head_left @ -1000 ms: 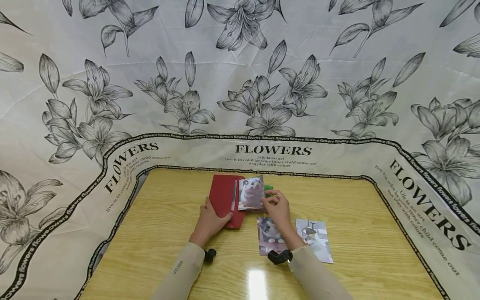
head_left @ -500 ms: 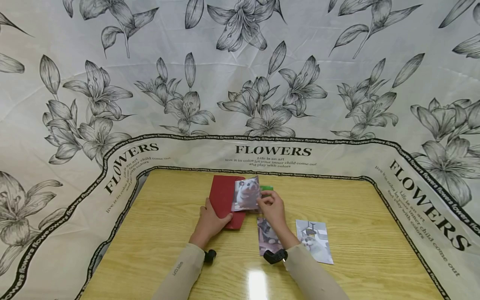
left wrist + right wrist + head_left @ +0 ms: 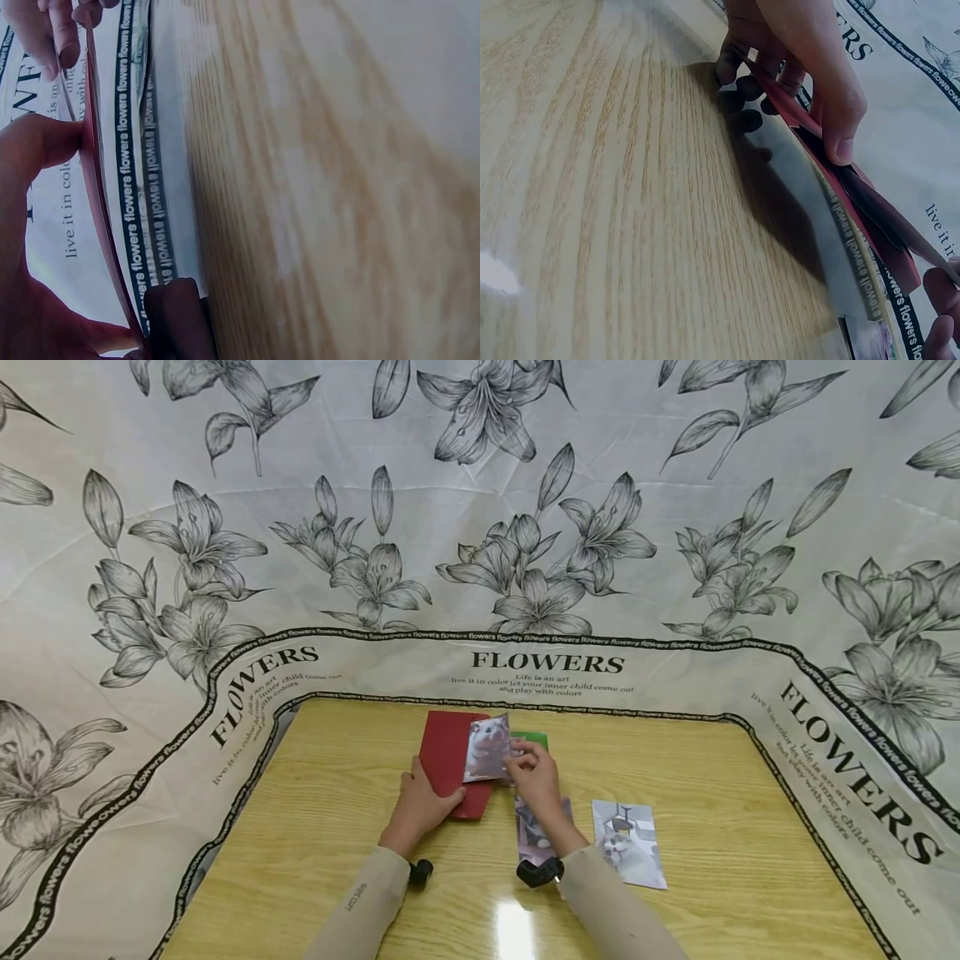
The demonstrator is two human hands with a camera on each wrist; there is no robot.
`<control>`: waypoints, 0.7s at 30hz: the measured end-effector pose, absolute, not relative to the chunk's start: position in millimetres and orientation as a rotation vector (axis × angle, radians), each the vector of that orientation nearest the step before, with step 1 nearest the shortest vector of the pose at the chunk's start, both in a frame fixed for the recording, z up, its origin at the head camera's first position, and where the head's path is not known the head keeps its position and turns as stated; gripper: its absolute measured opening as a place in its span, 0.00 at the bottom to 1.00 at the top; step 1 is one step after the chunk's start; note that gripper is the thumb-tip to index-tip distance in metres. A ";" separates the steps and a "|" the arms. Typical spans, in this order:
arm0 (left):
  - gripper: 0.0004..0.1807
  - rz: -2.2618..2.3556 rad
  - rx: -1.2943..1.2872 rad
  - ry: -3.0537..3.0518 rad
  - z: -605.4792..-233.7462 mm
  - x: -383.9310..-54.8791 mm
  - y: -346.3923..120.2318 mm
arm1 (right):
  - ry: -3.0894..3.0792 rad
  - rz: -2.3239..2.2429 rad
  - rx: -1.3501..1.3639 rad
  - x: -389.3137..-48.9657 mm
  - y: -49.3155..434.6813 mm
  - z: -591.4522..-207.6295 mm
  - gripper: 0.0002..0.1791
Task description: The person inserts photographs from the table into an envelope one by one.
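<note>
A red envelope [image 3: 446, 760] is tilted up off the wooden table in both wrist views. My left hand [image 3: 422, 803] grips its lower part, with the thumb on the near face and fingers behind. A small photo [image 3: 486, 748] of a pale rodent-like animal overlaps the envelope's right side. Its right edge is pinched between the thumb and fingers of my right hand [image 3: 536, 778]. In the right wrist view, the photo [image 3: 904, 225] reaches into the envelope's dark opening; how deep it sits is hidden.
A second photo [image 3: 531, 839] lies under my right wrist, partly covered. Farther right lies a third photo [image 3: 628, 845]. Something green [image 3: 534, 741] shows behind my right fingers. A flower-printed cloth [image 3: 547, 672] walls the table's back and sides.
My right hand has moved left with the photo, which now covers more of the envelope and its slit. More of the green thing shows. My left hand stays in place.
</note>
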State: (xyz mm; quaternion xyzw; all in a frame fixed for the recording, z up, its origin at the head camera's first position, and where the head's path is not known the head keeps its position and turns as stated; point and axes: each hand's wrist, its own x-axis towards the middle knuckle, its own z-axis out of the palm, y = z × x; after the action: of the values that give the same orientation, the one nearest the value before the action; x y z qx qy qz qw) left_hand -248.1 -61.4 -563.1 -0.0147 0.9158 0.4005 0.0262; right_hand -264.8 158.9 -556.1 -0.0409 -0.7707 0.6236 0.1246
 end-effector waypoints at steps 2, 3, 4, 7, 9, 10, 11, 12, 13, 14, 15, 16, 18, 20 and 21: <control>0.67 1.240 -0.042 2.828 -563.4 -248.1 -61.5 | -2.234 1.829 -0.106 -264.5 156.9 -556.0 0.18; 0.67 1.240 -0.041 2.828 -563.4 -248.1 -61.6 | -2.232 1.831 -0.101 -264.0 156.0 -555.7 0.18; 0.67 1.241 -0.041 2.826 -563.3 -248.0 -61.6 | -2.230 1.833 -0.093 -263.6 155.1 -555.7 0.18; 0.67 1.244 -0.037 2.828 -562.9 -248.0 -61.6 | -2.222 1.837 -0.079 -262.9 152.6 -555.5 0.18; 0.66 1.247 -0.035 2.828 -562.6 -248.0 -61.6 | -2.224 1.826 -0.076 -263.1 151.1 -556.0 0.17; 0.66 1.245 -0.033 2.830 -562.6 -247.9 -61.5 | -2.230 1.815 -0.074 -263.4 150.5 -556.5 0.17; 0.66 1.247 -0.032 2.832 -562.6 -248.0 -61.4 | -2.239 1.802 -0.076 -264.0 149.9 -557.3 0.16; 0.66 1.247 -0.031 2.832 -562.6 -248.1 -61.3 | -2.249 1.788 -0.082 -264.3 149.2 -558.1 0.15; 0.66 1.248 -0.031 2.832 -562.6 -248.0 -61.2 | -2.261 1.771 -0.088 -264.6 148.5 -558.6 0.14; 0.66 1.249 -0.031 2.832 -562.7 -248.1 -61.2 | -2.273 1.752 -0.094 -264.9 147.9 -559.2 0.14; 0.66 1.249 -0.032 2.832 -562.8 -248.2 -61.1 | -2.288 1.733 -0.104 -265.1 147.2 -559.8 0.13; 0.66 1.249 -0.034 2.831 -562.8 -248.1 -61.0 | -2.303 1.710 -0.115 -265.4 146.6 -560.3 0.13; 0.66 1.247 -0.037 2.828 -563.0 -248.1 -61.0 | -2.316 1.686 -0.123 -266.2 144.9 -560.6 0.13; 0.67 1.246 -0.041 2.825 -563.1 -248.2 -61.0 | -2.326 1.670 -0.116 -267.1 143.2 -560.8 0.12; 0.67 1.246 -0.042 2.824 -563.1 -248.1 -61.0 | -2.332 1.668 -0.115 -267.4 142.4 -560.5 0.12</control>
State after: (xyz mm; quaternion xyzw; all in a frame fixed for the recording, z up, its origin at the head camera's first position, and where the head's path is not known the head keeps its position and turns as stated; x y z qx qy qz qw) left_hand -248.1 -61.0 -563.1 -0.0136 0.9144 0.4036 0.0272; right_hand -267.4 142.4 -560.5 -0.0399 -0.8052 0.5760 0.1355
